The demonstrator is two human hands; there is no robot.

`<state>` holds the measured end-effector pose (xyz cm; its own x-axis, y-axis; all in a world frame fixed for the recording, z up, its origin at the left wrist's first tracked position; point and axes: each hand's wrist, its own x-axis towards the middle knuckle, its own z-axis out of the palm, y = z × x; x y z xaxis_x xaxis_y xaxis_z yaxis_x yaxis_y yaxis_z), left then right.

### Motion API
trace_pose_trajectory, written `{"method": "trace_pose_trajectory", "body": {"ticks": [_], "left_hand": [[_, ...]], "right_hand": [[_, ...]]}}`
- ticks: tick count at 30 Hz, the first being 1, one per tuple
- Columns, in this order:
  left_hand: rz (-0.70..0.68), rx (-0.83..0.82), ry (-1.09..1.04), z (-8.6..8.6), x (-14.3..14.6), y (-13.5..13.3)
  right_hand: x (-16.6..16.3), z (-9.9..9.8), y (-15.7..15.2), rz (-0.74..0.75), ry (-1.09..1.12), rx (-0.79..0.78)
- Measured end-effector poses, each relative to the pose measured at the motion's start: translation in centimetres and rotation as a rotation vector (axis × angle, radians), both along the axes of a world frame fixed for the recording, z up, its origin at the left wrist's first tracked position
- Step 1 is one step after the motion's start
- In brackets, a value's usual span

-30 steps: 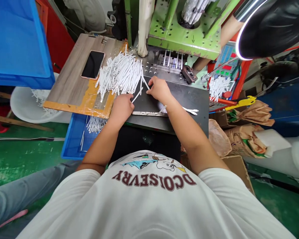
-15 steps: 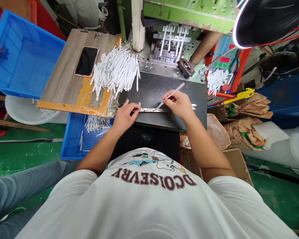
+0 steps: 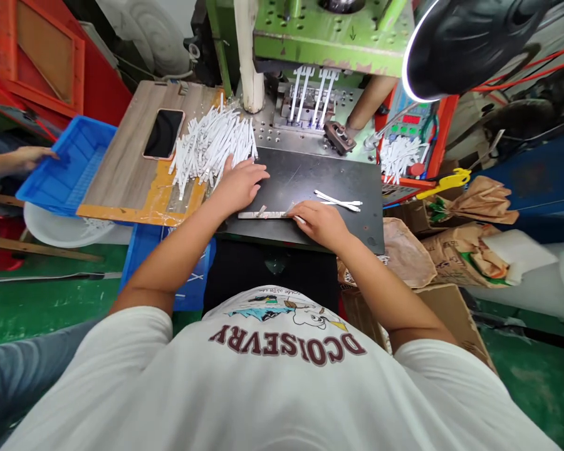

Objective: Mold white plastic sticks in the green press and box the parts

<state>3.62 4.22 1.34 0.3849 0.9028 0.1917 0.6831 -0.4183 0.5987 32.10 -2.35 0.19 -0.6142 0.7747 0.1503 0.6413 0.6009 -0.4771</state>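
Observation:
My left hand (image 3: 237, 186) hovers at the right edge of a pile of white strips (image 3: 211, 141), its fingers stretched out, holding nothing I can see. My right hand (image 3: 322, 222) is closed at the right end of a narrow metal bar (image 3: 266, 215), which lies along the front of the black work plate (image 3: 291, 172). A pale sliver shows at these fingertips, but what they grip is hidden. Small translucent pieces stand on the bar. Just beyond my right hand, a few loose white strips (image 3: 338, 200) lie crossed on the plate.
A green press (image 3: 329, 47) stands ahead, with white strips upright in its metal die (image 3: 305, 103). A phone (image 3: 163, 134) rests on the wooden board (image 3: 122, 150). Another person's hand (image 3: 32, 156) grips a blue crate (image 3: 75, 166) at left. A lamp (image 3: 465, 50) overhangs the right.
My left hand has left the bar and moved up toward the pile. My right hand has lowered onto the bar's right end; the strip it held upright no longer shows. The blue crate has shifted.

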Motion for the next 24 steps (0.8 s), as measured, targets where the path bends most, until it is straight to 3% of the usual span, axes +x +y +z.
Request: {"method": "trace_pose_trajectory", "body": {"ticks": [3,7,13,16,19,22,24], "left_hand": [[-0.074,0.014,0.008,-0.5,-0.1,3.9],[-0.063,0.061,-0.004,-0.7,-0.7,7.7],[0.005,0.092,0.041,-1.1,-1.5,10.2],[0.008,0.079,0.060,-1.1,-1.2,10.7],[0.026,0.002,-0.017,-0.3,1.6,12.7],[0.212,-0.106,-0.153,0.8,6.2,16.6],[0.362,-0.205,-0.252,1.4,9.2,19.1]], "right_hand": [[2.6,-0.5,0.4,-0.086,0.049,0.047],[7.3,-1.9,1.5,-0.378,0.023,0.103],[9.6,-2.4,5.6,-0.595,-0.004,0.098],[7.9,-1.4,11.1,-0.632,0.185,0.092],[4.3,-0.7,19.7,-0.677,0.522,0.041],[0.0,-0.7,28.3,-0.747,0.963,0.043],[-2.2,-0.9,32.0,-0.788,1.294,0.007]]}}
